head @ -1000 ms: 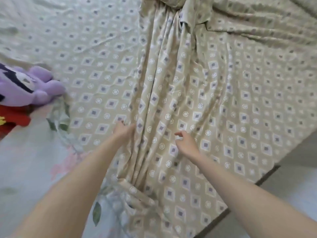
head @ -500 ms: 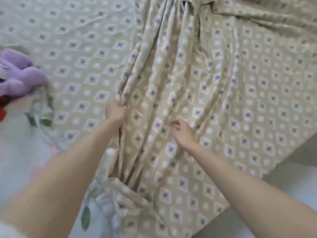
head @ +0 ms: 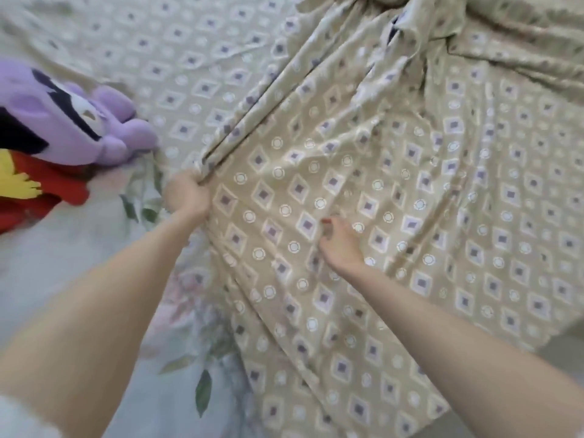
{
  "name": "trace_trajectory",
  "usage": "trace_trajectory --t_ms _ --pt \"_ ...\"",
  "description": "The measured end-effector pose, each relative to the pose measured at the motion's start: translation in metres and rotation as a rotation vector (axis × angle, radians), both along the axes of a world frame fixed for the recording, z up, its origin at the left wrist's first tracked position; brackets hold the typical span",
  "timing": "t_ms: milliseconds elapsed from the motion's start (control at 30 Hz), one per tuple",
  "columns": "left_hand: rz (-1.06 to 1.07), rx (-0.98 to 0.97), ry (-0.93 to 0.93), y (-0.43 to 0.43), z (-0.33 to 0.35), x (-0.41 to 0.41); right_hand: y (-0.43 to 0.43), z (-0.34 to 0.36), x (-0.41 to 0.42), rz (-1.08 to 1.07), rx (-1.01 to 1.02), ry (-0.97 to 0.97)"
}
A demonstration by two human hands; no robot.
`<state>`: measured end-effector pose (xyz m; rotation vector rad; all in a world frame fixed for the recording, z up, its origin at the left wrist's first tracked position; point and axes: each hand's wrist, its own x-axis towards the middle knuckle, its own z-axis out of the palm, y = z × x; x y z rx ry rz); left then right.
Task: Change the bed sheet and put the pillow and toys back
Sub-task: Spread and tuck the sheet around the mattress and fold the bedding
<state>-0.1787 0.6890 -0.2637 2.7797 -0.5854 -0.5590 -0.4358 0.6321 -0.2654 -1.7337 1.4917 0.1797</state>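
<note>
left hand (head: 186, 197) fisted round a gathered pleat of the beige sheet (head: 410, 184), folds running up-right from it; right hand (head: 339, 245) lies right of it on looser cloth, fingers curled, grip unclear; purple plush toy (head: 79, 115) sits to the left.

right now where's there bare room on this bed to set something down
Free: the flat beige sheet between the purple plush toy and the bunched folds, and the floral sheet below the red toy. Crowded: the middle, where the left hand grips the folds and the right hand touches the sheet.
</note>
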Motion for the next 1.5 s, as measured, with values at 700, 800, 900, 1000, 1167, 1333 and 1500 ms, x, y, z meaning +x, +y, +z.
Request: trace_trajectory --t_ms 700,800,900,1000,1167,1333,1500 --pt "0.340 -0.171 0.282 0.051 -0.036 0.063 0.038 -0.024 0.060 0.302 -0.006 0.053" --pt "0.293 -0.188 0.331 0.044 -0.033 0.071 0.044 -0.025 0.068 0.291 -0.119 0.083" --pt "0.101 -0.139 0.242 0.032 -0.034 0.068 0.043 -0.028 0.080 0.303 -0.126 0.028" --pt "0.017 0.014 0.126 0.023 -0.036 0.064 0.040 -0.033 0.086 0.331 -0.134 -0.004" --pt "-0.117 0.241 -0.054 0.014 -0.033 0.062 0.043 -0.045 0.083 0.519 -0.224 0.060" --pt "-0.102 0.208 -0.079 0.013 -0.039 0.069 0.046 -0.064 0.079 0.814 -0.156 0.200" --pt "-0.017 0.075 0.057 0.034 -0.051 0.072 0.049 -0.068 0.086 0.784 -0.183 0.197"
